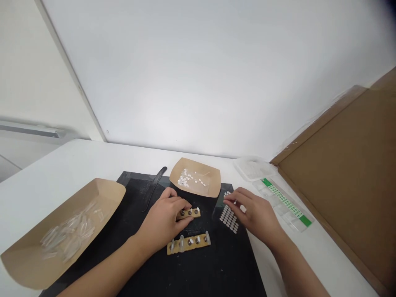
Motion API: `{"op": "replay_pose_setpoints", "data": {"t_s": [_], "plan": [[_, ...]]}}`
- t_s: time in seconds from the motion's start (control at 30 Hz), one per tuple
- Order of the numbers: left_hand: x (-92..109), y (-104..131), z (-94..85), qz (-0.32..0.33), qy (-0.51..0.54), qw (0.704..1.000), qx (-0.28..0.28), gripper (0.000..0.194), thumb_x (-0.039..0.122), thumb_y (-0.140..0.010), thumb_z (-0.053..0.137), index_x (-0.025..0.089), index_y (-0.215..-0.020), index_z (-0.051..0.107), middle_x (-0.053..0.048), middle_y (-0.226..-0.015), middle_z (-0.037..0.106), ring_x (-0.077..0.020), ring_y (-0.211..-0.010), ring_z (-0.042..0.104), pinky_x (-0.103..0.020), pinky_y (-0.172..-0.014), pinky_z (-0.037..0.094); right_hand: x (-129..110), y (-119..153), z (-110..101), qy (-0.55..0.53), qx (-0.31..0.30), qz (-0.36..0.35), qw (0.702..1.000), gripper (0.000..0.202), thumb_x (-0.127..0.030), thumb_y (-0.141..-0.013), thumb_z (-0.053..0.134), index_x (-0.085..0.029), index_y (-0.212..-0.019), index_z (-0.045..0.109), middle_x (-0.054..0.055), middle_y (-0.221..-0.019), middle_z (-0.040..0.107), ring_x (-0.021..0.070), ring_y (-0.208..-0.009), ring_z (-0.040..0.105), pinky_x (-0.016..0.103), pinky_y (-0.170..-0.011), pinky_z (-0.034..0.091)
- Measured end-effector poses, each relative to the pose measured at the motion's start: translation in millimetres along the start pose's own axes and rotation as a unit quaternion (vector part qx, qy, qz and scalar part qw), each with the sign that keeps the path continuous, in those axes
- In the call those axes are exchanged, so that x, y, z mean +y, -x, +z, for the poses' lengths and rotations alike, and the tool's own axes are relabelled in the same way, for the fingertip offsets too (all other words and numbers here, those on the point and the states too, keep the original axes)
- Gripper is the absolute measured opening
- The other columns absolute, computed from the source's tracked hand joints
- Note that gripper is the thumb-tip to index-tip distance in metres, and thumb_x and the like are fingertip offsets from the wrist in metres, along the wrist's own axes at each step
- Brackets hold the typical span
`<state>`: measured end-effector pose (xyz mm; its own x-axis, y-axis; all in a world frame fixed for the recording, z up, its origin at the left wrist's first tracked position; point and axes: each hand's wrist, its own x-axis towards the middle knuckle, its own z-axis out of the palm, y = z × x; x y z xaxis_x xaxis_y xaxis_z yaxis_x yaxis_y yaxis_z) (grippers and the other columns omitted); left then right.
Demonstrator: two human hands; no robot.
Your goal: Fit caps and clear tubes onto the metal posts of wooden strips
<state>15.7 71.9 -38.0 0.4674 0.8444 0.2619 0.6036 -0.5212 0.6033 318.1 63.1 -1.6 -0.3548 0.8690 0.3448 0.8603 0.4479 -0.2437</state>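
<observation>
Head view: left hand (165, 216) on black mat (216, 264), fingers pinching the upper tan strip (194, 213), round dark studs along it; lower tan strip (188, 244) lies just beside, nearer the wearer, 3 clear pieces across it. Right hand (252, 208), thumb and fingertips drawn together above the sheet of white ovals (229, 218); whether they grip anything, cannot tell.

The left grip (173, 210) covers the left end of the far cardboard strip (195, 213). Whatever the right grip (230, 202) pinches is too small to tell. The near edge of the desk (89, 159) is cut off.
</observation>
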Motion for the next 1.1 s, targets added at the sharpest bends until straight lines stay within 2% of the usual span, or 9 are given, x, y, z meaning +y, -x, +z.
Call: {"op": "replay_pose_setpoints", "data": {"t_s": [0.17,0.33,0.57,0.8,0.97,1.1], "plan": [[1.9,-0.6,-2.9,0.005,-0.008,1.0,-0.007,0.017,0.021,-0.089,0.082,0.02,-0.105,0.077,-0.005,-0.09,0.077,-0.0294,-0.102,0.054,-0.04,-0.082,0.054,28.2,5.7,-10.0,0.008,-0.066,0.04,0.997,0.019,-0.041,-0.102,0.065,-0.027,-0.092,0.074,0.001,-0.091,0.075,0.0169,-0.07,0.069,0.028,-0.059,0.049],[2.3,0.2,-2.4,0.007,-0.011,1.0,-0.008,0.016,0.022,-0.09,0.08,0.019,-0.106,0.078,-0.005,-0.092,0.078,-0.0286,-0.103,0.053,-0.04,-0.084,0.054,32.3,7.1,-12.8,0.008,-0.123,0.084,0.989,0.015,-0.042,-0.098,0.069,-0.029,-0.095,0.074,0.0,-0.095,0.074,0.0193,-0.081,0.071,0.03,-0.065,0.051],[1.4,0.5,-1.4,0.007,-0.016,1.0,-0.01,0.017,0.021,-0.091,0.079,0.02,-0.108,0.077,-0.004,-0.091,0.077,-0.0286,-0.104,0.053,-0.04,-0.084,0.054,38.1,8.9,-2.3,0.025,-0.109,0.111,0.988,0.02,-0.046,-0.099,0.068,-0.031,-0.109,0.076,0.003,-0.113,0.072,0.0263,-0.105,0.07,0.037,-0.081,0.055],[0.7,0.3,-1.2,0.003,-0.011,1.0,-0.015,0.017,0.022,-0.092,0.078,0.021,-0.109,0.076,-0.004,-0.093,0.078,-0.0292,-0.104,0.053,-0.04,-0.084,0.054,40.5,5.8,6.4,-0.025,-0.098,0.137,0.985,0.017,-0.041,-0.099,0.068,-0.029,-0.104,0.078,0.004,-0.117,0.072,0.0266,-0.107,0.07,0.039,-0.09,0.055],[-1.1,1.0,-0.1,0.005,-0.014,1.0,-0.014,0.017,0.022,-0.092,0.078,0.022,-0.108,0.076,-0.003,-0.092,0.077,-0.0288,-0.104,0.052,-0.04,-0.084,0.053,36.9,5.4,-1.6,-0.072,-0.123,0.139,0.98,0.011,-0.04,-0.094,0.075,-0.03,-0.094,0.08,0.001,-0.116,0.075,0.0254,-0.105,0.071,0.038,-0.091,0.055],[-1.8,1.4,0.5,0.011,-0.016,1.0,-0.011,0.017,0.023,-0.092,0.078,0.022,-0.108,0.076,-0.004,-0.092,0.077,-0.0286,-0.104,0.052,-0.04,-0.085,0.053,33.8,6.5,-9.5,-0.116,-0.154,0.117,0.974,0.015,-0.041,-0.088,0.083,-0.033,-0.1,0.08,-0.001,-0.116,0.078,0.0248,-0.106,0.073,0.037,-0.092,0.055]]}}
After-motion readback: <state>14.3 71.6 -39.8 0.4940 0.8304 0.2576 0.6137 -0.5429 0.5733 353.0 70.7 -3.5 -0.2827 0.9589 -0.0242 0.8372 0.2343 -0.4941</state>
